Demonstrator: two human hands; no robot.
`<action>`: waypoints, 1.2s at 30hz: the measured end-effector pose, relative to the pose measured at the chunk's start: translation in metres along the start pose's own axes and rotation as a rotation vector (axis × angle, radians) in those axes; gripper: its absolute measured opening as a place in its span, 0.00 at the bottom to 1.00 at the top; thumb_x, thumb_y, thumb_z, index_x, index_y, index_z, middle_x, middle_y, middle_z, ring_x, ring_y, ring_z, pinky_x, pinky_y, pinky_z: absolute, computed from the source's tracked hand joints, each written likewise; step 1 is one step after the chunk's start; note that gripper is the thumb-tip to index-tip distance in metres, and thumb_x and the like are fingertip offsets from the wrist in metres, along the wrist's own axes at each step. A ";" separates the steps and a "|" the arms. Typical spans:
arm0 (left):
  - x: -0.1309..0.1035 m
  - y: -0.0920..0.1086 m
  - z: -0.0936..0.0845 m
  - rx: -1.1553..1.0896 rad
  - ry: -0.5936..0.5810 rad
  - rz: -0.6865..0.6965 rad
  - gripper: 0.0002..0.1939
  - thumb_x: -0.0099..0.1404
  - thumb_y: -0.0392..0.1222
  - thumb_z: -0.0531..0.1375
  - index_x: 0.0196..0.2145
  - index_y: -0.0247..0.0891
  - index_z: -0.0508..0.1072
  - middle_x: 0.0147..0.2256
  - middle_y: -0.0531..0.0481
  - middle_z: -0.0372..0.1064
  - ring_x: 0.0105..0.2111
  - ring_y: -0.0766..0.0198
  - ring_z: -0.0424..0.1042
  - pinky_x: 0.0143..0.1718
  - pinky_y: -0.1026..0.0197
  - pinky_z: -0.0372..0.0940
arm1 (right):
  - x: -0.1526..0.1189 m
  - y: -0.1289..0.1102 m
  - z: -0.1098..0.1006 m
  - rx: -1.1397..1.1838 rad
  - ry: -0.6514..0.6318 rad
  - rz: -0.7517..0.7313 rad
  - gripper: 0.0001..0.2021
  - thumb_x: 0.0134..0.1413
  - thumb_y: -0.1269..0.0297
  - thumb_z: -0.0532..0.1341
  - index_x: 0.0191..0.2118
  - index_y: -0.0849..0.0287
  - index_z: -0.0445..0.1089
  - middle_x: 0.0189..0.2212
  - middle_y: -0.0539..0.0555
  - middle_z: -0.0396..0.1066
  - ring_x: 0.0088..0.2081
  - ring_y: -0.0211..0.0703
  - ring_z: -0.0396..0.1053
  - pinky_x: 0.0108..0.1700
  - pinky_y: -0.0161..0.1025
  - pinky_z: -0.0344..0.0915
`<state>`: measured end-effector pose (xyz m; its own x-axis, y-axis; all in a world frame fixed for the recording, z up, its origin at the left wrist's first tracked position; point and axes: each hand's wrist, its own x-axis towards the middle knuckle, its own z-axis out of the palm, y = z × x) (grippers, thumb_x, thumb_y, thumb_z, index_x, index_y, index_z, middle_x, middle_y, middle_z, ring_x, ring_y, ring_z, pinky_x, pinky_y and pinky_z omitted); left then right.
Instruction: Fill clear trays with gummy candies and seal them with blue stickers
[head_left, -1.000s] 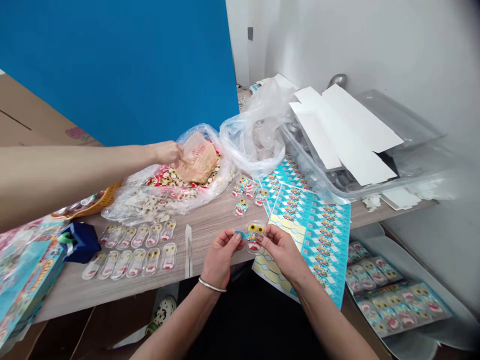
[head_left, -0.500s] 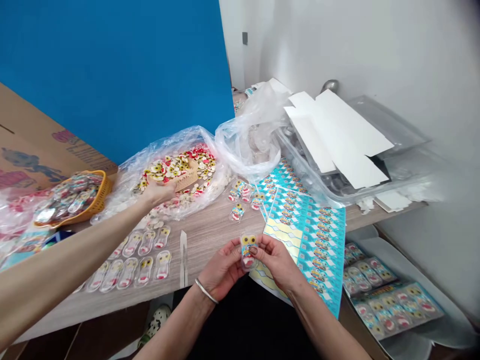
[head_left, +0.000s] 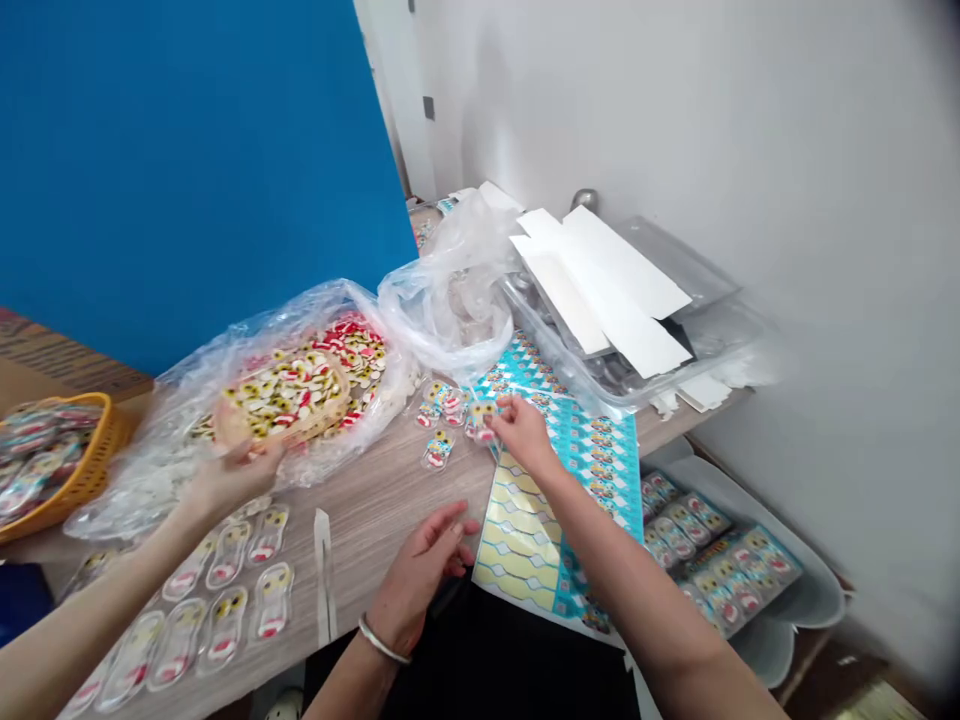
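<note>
My right hand (head_left: 525,435) reaches out to a small cluster on the wooden table, its fingertips pinching a small clear plastic pack (head_left: 481,412) with two yellow-and-black eye pieces. Other filled, labelled packs (head_left: 437,450) lie just left of it. Nearer to me, my left hand (head_left: 431,560) hovers by the table's front edge, fingers loosely curled and apart, holding nothing. Sheets of blue and yellow stickers (head_left: 525,520) lie beneath my right forearm, partly peeled to bare backing.
A co-worker's hand (head_left: 236,475) grips a beige tray (head_left: 225,415) in a plastic bag of loose pieces. Rows of clear shells (head_left: 225,625) stand at left near an orange basket (head_left: 112,450). White card strips (head_left: 600,290) top a clear bin (head_left: 622,400). Packed trays (head_left: 742,575) sit lower right.
My right hand has carried the pack forward from between both hands to the cluster. My left hand has let go. The co-worker's tray has shifted and the view has turned right.
</note>
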<state>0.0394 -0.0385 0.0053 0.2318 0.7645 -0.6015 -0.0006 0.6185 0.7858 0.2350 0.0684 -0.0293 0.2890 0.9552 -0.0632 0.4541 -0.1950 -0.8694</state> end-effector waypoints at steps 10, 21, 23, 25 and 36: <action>0.069 -0.007 0.048 0.423 0.150 0.447 0.22 0.51 0.39 0.69 0.45 0.42 0.76 0.42 0.43 0.74 0.41 0.53 0.70 0.46 0.56 0.60 | -0.019 0.024 -0.057 -0.303 0.042 -0.197 0.09 0.60 0.60 0.58 0.37 0.58 0.72 0.32 0.54 0.74 0.34 0.44 0.69 0.38 0.38 0.59; 0.102 0.002 0.065 0.115 -0.047 0.183 0.11 0.47 0.41 0.70 0.29 0.36 0.76 0.24 0.50 0.73 0.24 0.62 0.70 0.30 0.60 0.63 | -0.066 0.050 -0.043 -0.062 0.017 -0.350 0.07 0.57 0.67 0.60 0.41 0.55 0.73 0.39 0.55 0.73 0.43 0.48 0.68 0.47 0.44 0.63; 0.095 0.002 0.064 0.066 -0.062 0.201 0.12 0.46 0.41 0.71 0.29 0.36 0.77 0.25 0.51 0.73 0.26 0.64 0.70 0.31 0.62 0.62 | -0.065 0.044 -0.042 -0.106 -0.032 -0.387 0.06 0.59 0.67 0.60 0.40 0.55 0.73 0.38 0.55 0.74 0.43 0.48 0.68 0.47 0.45 0.63; 0.091 0.001 0.064 0.026 -0.062 0.218 0.12 0.45 0.41 0.71 0.29 0.36 0.78 0.26 0.51 0.74 0.27 0.64 0.70 0.32 0.63 0.62 | -0.065 0.042 -0.041 -0.128 -0.072 -0.418 0.06 0.61 0.67 0.58 0.39 0.55 0.73 0.37 0.55 0.73 0.43 0.48 0.68 0.47 0.44 0.63; 0.088 -0.013 0.074 -0.078 -0.069 0.196 0.16 0.53 0.44 0.66 0.39 0.34 0.74 0.30 0.47 0.74 0.28 0.62 0.72 0.35 0.57 0.66 | -0.067 0.045 -0.025 0.191 0.092 -0.157 0.09 0.61 0.62 0.55 0.33 0.56 0.71 0.30 0.52 0.71 0.34 0.43 0.67 0.39 0.39 0.63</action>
<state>0.1313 0.0070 -0.0474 0.2857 0.8587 -0.4254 -0.1267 0.4739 0.8714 0.2569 -0.0096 -0.0523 0.3067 0.9446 0.1169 0.3343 0.0081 -0.9424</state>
